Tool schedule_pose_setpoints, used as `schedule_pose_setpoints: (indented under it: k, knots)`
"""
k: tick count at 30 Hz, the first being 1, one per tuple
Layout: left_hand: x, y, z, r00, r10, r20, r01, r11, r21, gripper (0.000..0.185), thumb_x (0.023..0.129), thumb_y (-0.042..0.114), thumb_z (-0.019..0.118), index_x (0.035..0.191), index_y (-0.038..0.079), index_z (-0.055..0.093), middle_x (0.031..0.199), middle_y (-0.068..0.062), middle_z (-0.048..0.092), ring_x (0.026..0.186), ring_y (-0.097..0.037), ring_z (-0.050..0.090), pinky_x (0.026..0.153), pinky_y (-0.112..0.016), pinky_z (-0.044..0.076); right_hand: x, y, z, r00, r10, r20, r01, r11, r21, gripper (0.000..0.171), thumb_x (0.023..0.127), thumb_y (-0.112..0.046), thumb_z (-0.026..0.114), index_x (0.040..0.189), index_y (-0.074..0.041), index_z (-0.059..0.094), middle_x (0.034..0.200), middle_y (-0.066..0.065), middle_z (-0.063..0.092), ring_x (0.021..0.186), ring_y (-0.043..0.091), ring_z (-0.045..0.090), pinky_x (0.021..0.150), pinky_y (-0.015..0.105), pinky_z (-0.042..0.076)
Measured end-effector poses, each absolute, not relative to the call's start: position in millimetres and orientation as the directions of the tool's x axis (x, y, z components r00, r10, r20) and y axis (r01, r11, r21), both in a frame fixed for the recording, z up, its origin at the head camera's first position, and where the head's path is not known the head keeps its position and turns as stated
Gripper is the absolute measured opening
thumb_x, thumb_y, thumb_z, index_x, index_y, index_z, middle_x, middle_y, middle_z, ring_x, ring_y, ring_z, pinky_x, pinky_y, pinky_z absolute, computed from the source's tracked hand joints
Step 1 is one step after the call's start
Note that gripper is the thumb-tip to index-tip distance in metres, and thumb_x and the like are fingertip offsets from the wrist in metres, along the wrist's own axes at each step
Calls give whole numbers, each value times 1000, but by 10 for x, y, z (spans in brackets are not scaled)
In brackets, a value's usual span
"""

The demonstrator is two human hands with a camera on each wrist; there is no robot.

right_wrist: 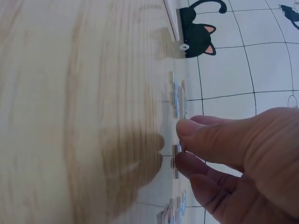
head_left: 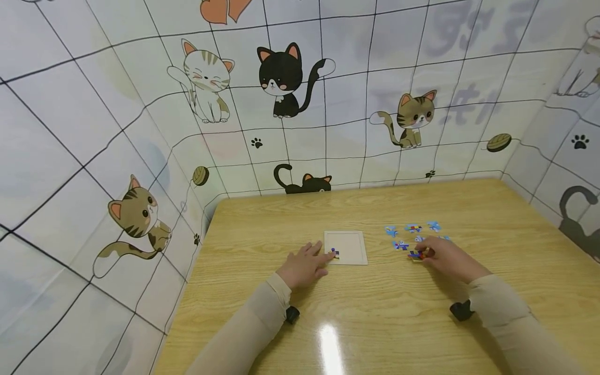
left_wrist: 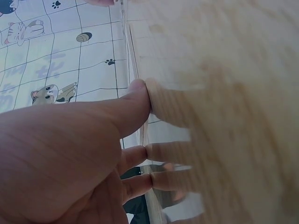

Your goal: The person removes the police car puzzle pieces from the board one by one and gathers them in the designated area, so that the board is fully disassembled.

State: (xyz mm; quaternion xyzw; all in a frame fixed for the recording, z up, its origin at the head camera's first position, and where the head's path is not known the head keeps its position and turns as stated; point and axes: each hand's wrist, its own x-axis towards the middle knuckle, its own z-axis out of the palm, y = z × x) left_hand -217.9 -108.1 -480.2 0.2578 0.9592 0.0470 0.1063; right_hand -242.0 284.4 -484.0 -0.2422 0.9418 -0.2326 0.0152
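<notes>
A square white puzzle tray [head_left: 351,247] lies on the table with one colourful jigsaw piece [head_left: 334,253] in its near left corner. My left hand [head_left: 304,265] rests at the tray's left edge with fingers spread, one fingertip at that piece. In the left wrist view, the thumb and fingertips of the left hand [left_wrist: 70,154] touch the surface. To the right of the tray, my right hand [head_left: 445,256] pinches a red, yellow and blue jigsaw piece [head_left: 415,254] at its edge. The right wrist view shows this hand [right_wrist: 233,154] low over the table; its fingers partly hide the piece.
Several loose jigsaw pieces, among them a blue one [head_left: 391,230] and a multicoloured one [head_left: 413,228], lie around the right hand's far side. The wooden table [head_left: 262,224] meets a cat-patterned cloth wall [head_left: 347,151] at its back and left.
</notes>
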Motion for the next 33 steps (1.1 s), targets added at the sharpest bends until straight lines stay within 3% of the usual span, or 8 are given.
schedule_pose_setpoints:
  k: [15,33]
  knots:
    - [-2180,-1069,-4823,-845,504,-180,484,863,144,52,102,43,41,151,40,27,161,-5,18,147,-33,18,101,-67,32,-2371,2989,-4864,-887,-448,114,-453,793,-408,25,83,1,72,107,-4,67,97,5,67,84,19,62,70,34,52]
    - [-2182,-1078,-4829,-844,507,-177,486,861,149,52,102,43,41,152,39,27,161,-5,17,147,-33,18,102,-67,31,-2337,3053,-4857,-885,-460,74,-447,792,-415,29,83,1,71,111,3,64,94,6,63,79,13,58,66,32,50]
